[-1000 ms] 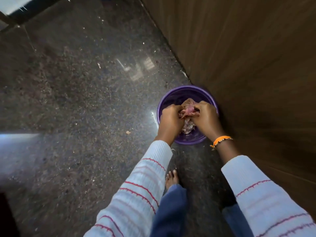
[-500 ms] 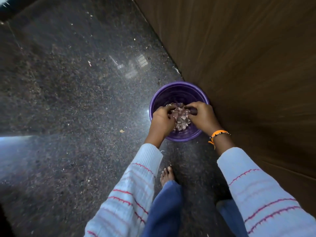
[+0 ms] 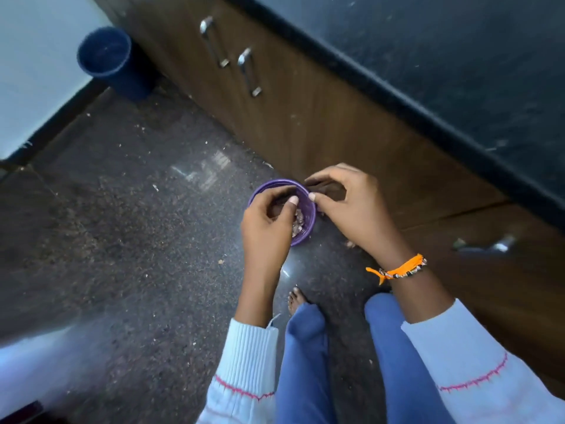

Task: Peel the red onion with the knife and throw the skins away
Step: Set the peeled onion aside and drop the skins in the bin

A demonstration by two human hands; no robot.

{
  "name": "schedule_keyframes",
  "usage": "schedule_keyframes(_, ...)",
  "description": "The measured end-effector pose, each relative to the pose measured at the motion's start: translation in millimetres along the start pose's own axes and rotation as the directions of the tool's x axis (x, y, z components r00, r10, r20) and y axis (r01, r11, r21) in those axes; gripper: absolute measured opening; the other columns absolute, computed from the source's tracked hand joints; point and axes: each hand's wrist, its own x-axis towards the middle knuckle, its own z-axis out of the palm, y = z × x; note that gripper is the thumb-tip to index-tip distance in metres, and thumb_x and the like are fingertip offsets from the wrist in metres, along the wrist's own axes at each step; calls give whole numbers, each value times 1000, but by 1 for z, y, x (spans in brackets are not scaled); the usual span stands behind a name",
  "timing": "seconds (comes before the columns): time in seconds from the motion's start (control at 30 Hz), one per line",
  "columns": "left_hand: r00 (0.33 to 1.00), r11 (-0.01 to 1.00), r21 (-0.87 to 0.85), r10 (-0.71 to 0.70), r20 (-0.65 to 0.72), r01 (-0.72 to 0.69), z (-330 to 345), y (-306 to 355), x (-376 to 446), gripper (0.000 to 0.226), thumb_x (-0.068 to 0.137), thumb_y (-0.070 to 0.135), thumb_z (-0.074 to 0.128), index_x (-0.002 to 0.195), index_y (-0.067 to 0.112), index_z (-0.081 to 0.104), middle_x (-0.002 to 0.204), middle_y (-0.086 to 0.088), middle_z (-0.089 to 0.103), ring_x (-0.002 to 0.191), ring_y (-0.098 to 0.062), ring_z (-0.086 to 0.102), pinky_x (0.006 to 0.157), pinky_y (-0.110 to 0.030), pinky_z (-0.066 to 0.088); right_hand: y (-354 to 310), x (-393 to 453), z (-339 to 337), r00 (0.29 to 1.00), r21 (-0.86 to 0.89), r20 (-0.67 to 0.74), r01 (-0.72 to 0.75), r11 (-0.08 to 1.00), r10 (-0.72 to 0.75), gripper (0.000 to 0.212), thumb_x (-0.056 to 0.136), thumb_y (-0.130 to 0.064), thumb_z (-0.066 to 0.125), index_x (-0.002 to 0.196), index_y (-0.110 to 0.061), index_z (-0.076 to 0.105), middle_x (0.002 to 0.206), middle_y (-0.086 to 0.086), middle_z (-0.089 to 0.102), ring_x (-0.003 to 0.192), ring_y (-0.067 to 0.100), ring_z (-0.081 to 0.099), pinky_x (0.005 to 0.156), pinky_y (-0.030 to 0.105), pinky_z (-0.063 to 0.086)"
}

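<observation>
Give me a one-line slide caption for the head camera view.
Both hands, left and right, hover empty above a purple bin holding onion skins beside the cabinets.

The small bin (image 3: 301, 203) is purple; the larger bucket (image 3: 107, 56) is dark blue. The sleeves (image 3: 244, 362) are pale blue with pink zigzag stitching, the trousers (image 3: 305, 362) blue. The wristband (image 3: 397, 270) is orange; the cabinet (image 3: 305, 117) is brown wood-grain.
</observation>
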Motion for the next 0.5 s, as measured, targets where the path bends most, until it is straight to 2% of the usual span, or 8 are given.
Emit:
schedule_keyframes(0.1,994,998,17,59,92,-61,15,41,-33,16,86,10,61,98,15,69,95,-8,71,86,-18,66,86,-42,54,-28,-25,-48,997,9,-71,4,1000,-3,19,71,-1,69,87,-11,72,86,0,67,83,7,59,76,16,45)
schedule_keyframes(0.17,983,992,45,108,151,-116,29,63,-52,15,85,11,61,95,19,69,92,-5,71,81,-13,65,82,-37,54,-37,-40,-80,993,2,-116,3,1000,-3,19,71,-1,70,87,-11,72,86,0,67,84,6,59,75,11,44)
schedule_keyframes(0.27,959,977,96,164,230,-190,54,85,-70,14,83,18,62,92,27,69,94,0,71,88,-15,66,83,-39,54,-40,-60,-123,986,-1,-165,-30,1000,30,19,73,-3,70,88,-13,72,86,-4,65,79,4,62,75,11,46)
schedule_keyframes(0.4,910,960,81,226,349,-269,102,114,-94,14,85,16,61,93,24,70,94,-1,71,87,-18,67,78,-36,55,-33,-86,-187,957,27,-280,-74,997,79,18,74,-1,70,89,-12,71,85,-7,62,78,-3,61,71,6,44)
schedule_keyframes(0.5,857,944,57,268,441,-325,144,132,-110,14,83,18,62,91,26,70,93,-1,71,85,-17,67,77,-36,54,-22,-102,-232,925,58,-361,-108,992,122,18,76,-2,69,88,-15,70,87,-5,65,79,6,65,75,20,53)
